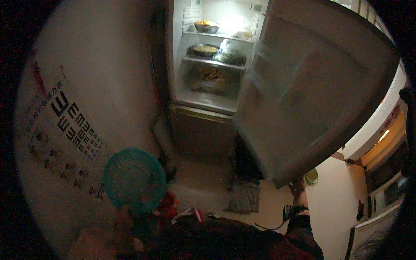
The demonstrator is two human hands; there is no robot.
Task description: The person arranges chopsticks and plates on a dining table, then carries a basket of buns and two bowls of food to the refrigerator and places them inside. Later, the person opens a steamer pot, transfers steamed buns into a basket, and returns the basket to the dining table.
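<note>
In my left hand [124, 215], at the lower left, is a round teal plastic basket [134, 178], gripped by its near rim. The light is dim, and what lies in the basket, if anything, is hard to make out. My right hand [297, 186] reaches out to the right and grips the lower edge of the refrigerator door [312, 91], which is swung wide. Inside the lit refrigerator [186, 102] are a metal bowl with orange-yellow food [206, 28], a bowl of pale food [204, 51], a bagged green vegetable [229, 55] and a drawer of dark contents [210, 80].
An eye chart [71, 119] hangs on the left wall. Red items [168, 204] stand low beside the basket. A green container [312, 177] sits beyond my right hand, and a cable [271, 227] runs nearby. A window with an orange glow [385, 138] is at far right.
</note>
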